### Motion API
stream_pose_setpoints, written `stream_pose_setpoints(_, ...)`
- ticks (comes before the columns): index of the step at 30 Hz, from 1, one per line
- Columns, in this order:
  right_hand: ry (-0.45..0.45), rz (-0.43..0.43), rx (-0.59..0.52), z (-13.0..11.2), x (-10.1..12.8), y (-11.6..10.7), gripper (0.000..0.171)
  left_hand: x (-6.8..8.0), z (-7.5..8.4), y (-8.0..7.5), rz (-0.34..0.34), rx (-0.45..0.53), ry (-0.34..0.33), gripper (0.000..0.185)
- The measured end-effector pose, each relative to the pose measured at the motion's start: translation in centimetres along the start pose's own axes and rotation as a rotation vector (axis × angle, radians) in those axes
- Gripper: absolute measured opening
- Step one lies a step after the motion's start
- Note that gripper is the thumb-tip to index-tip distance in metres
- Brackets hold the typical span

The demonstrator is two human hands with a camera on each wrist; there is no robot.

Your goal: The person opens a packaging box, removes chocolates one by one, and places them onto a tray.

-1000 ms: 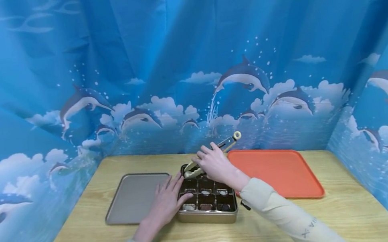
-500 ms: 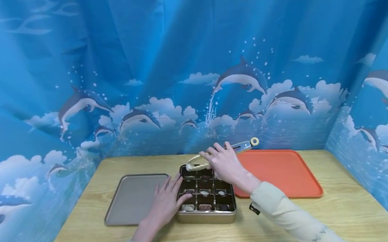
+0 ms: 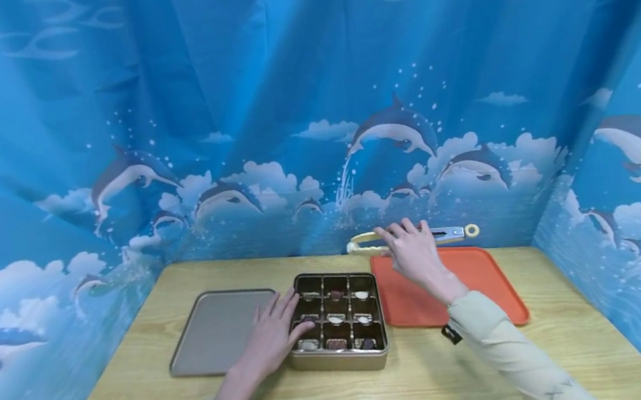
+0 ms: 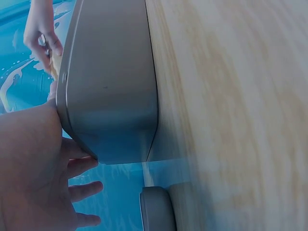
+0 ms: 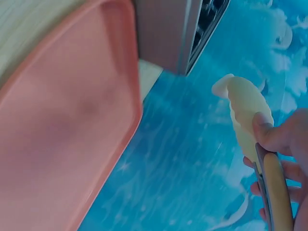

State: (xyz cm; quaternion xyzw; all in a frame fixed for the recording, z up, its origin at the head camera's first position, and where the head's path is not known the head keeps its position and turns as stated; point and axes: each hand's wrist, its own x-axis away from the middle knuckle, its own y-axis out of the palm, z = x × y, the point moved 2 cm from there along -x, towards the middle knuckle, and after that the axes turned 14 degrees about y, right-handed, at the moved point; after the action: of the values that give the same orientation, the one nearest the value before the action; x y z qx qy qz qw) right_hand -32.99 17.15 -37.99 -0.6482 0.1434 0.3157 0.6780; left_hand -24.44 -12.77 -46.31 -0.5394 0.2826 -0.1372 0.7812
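My right hand (image 3: 418, 258) grips a pair of kitchen tongs (image 3: 449, 233), metal-handled with cream-coloured heads, above the far part of the orange tray. In the right wrist view, the thumb presses on one cream tong arm (image 5: 248, 103). A small whitish shape (image 5: 222, 86) shows at the tips; I cannot tell whether the tongs hold it. My left hand (image 3: 271, 339) rests on the left rim of a bronze-coloured tin (image 3: 340, 361), fingers straight and spread. Inside the tin, a dark divided insert bears small brown and whitish pieces (image 3: 337, 295) like chocolates.
A flat grey-brown tray or lid (image 3: 219, 332) lies left of the tin, partly behind the left hand. The orange tray (image 3: 490, 289) lies at the right, close beside the tin. A blue dolphin-print curtain (image 3: 307, 95) hangs right behind the wooden table (image 3: 427, 387).
My right hand has lifted the tongs away from the tin's far left compartment and carried them right, over the orange tray. The left hand has stayed on the tin's rim.
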Motion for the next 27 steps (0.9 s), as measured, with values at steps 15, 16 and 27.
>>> stream_pose_setpoints(15, 0.081, -0.245, 0.152, 4.3, 0.1, 2.5, 0.04, 0.0, -0.1, 0.0, 0.002, 0.002, 0.0, 0.075)
stream_pose_setpoints(16, 0.082, -0.263, 0.162, 4.3, 0.0, 2.7, 0.04, 0.0, -0.1, 0.0, -0.001, 0.004, -0.001, 0.075)
stream_pose_setpoints(27, 0.096, -0.397, 0.183, 3.7, -0.2, 4.6, 0.036, 0.0, 0.0, -0.1, -0.007, 0.008, -0.004, 0.075)
